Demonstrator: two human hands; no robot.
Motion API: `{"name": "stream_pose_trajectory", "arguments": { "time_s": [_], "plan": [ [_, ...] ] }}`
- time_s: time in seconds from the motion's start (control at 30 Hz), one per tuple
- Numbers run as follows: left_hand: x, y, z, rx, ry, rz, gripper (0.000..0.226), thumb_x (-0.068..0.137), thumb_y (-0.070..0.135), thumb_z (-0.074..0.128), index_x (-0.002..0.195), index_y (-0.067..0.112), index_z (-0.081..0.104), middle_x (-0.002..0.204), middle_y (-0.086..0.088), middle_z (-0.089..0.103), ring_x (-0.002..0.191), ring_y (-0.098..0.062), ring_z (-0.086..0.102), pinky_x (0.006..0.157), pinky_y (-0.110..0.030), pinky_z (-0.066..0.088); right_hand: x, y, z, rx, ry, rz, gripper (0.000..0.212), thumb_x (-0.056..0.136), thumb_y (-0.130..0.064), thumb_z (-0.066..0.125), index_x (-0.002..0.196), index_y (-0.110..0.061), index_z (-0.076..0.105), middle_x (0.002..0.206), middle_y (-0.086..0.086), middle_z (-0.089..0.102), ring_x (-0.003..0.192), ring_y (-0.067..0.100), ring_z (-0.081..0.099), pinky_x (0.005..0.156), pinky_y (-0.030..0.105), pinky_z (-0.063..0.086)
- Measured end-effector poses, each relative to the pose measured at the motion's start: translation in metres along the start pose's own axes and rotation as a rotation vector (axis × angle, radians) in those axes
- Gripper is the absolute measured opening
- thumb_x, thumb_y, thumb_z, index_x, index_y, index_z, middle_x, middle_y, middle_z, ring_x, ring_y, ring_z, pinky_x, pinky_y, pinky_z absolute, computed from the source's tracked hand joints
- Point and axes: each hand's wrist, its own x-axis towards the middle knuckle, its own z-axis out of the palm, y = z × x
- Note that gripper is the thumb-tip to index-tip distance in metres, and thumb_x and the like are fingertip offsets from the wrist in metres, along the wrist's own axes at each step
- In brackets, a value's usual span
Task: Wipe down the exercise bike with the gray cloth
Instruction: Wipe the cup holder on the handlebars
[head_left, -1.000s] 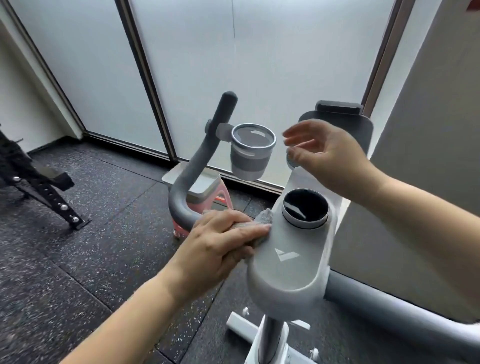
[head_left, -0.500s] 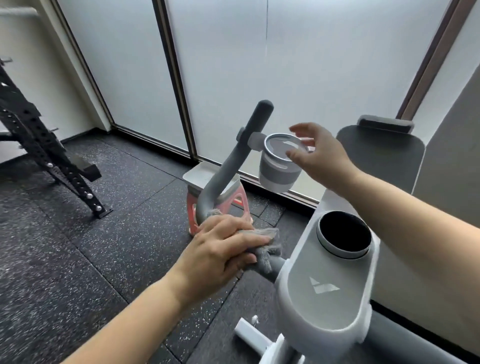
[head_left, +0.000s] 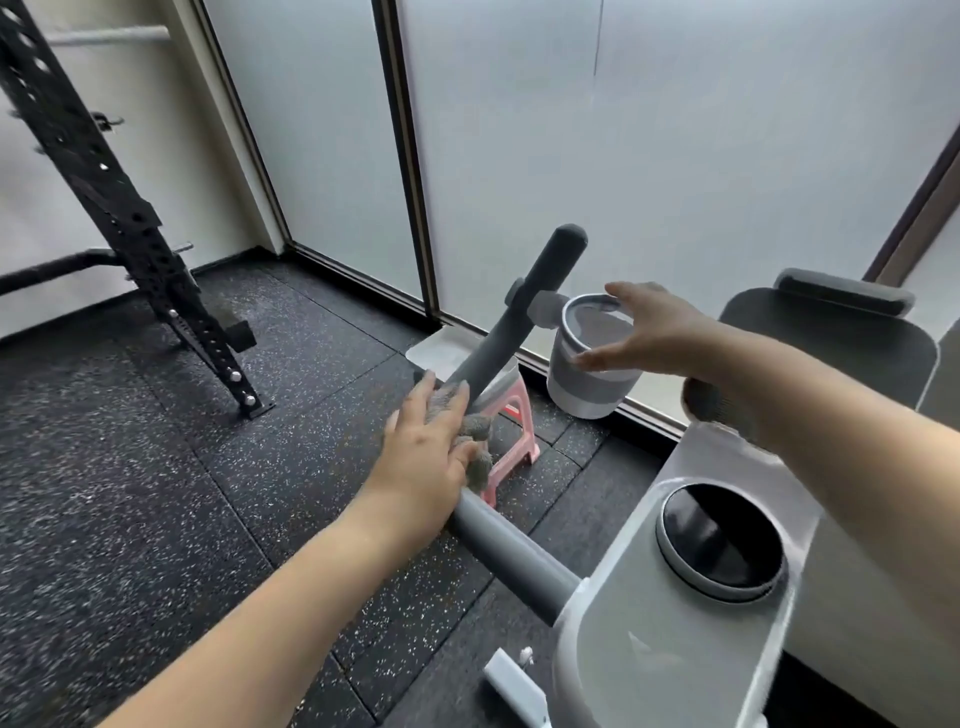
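- Two hands are busy on the exercise bike (head_left: 670, 613). My left hand (head_left: 426, 441) lies over the gray cloth (head_left: 470, 436) and presses it against the bend of the handlebar (head_left: 514, 322), fingers wrapped round cloth and bar together, so this grip is clenched on the cloth.
- My right hand (head_left: 644, 327) hovers at the rim of the cup holder (head_left: 587, 374), fingers spread and released. I cannot tell whether the fingertips touch the rim.
- The cloth sits bunched at the bend, a lump of it hanging out below my fingers. Most of the bar on either side of my hand is bare, so I judge the wiping far from done.
- Risk one: the loose lump could slip out from under my palm as I slide along the bar, and skin alone would then rub the metal.
- Risk two: the cup holder hangs off a small clamp on the bar. A push from my right hand, or the cloth running into that clamp, could twist it round.
- Risk three: a pink stool (head_left: 511, 436) stands on the floor (head_left: 156, 467) below the bar, so a dropped cloth could land on it or on the floor.
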Motion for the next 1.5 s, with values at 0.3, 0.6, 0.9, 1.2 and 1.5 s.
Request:
{"name": "stream_pose_trajectory", "arguments": {
  "time_s": [0.3, 0.6, 0.9, 1.2, 1.5],
  "plan": [
    [0.04, 0.016, -0.024, -0.142, 0.187, -0.036, 0.047, 0.097, 0.022, 0.046, 0.143, 0.018, 0.037, 0.138, -0.011, 0.045, 0.123, -0.023, 0.047, 0.102, -0.028, 0.032, 0.001, 0.007, 0.001, 0.03, 0.02, -0.051, 0.096, 0.062, -0.052, 0.078, 0.141, -0.017, 0.036, 0.143, 0.005, 0.036, 0.129, 0.021, 0.04, 0.092, 0.022, 0.025],
    [0.085, 0.05, 0.001, 0.185, 0.074, -0.089, 0.041, 0.095, 0.031, 0.045, 0.136, 0.03, 0.04, 0.117, -0.014, 0.055, 0.105, -0.037, 0.055, 0.087, -0.041, 0.042, 0.002, 0.009, 0.0, 0.073, 0.012, -0.062, 0.095, 0.059, -0.051, 0.08, 0.138, -0.018, 0.039, 0.139, 0.006, 0.037, 0.125, 0.02, 0.042, 0.093, 0.022, 0.028],
    [0.073, 0.039, -0.026, -0.05, 0.071, -0.132, 0.042, 0.094, 0.037, 0.05, 0.135, 0.025, 0.047, 0.129, -0.009, 0.053, 0.114, -0.027, 0.053, 0.093, -0.034, 0.04, 0.006, 0.012, 0.001, 0.085, 0.009, -0.085, 0.096, 0.056, -0.054, 0.08, 0.135, -0.018, 0.041, 0.135, 0.005, 0.039, 0.122, 0.02, 0.043, 0.092, 0.023, 0.03],
    [0.071, 0.028, -0.016, 0.192, -0.01, -0.181, 0.034, 0.094, 0.033, 0.051, 0.125, 0.019, 0.052, 0.117, -0.014, 0.061, 0.108, -0.033, 0.055, 0.088, -0.036, 0.041, 0.005, 0.012, 0.001, 0.084, 0.004, -0.08, 0.1, 0.055, -0.054, 0.08, 0.138, -0.018, 0.038, 0.137, 0.004, 0.038, 0.124, 0.021, 0.043, 0.098, 0.027, 0.033],
    [0.118, 0.067, -0.016, -0.274, 0.409, 0.072, 0.045, 0.093, 0.047, 0.041, 0.125, 0.017, 0.05, 0.113, -0.011, 0.062, 0.1, -0.028, 0.061, 0.092, -0.043, 0.05, 0.005, 0.013, 0.003, 0.073, 0.016, -0.094, 0.095, 0.054, -0.055, 0.08, 0.133, -0.018, 0.043, 0.134, 0.005, 0.039, 0.12, 0.021, 0.047, 0.098, 0.027, 0.035]
  ]
}}
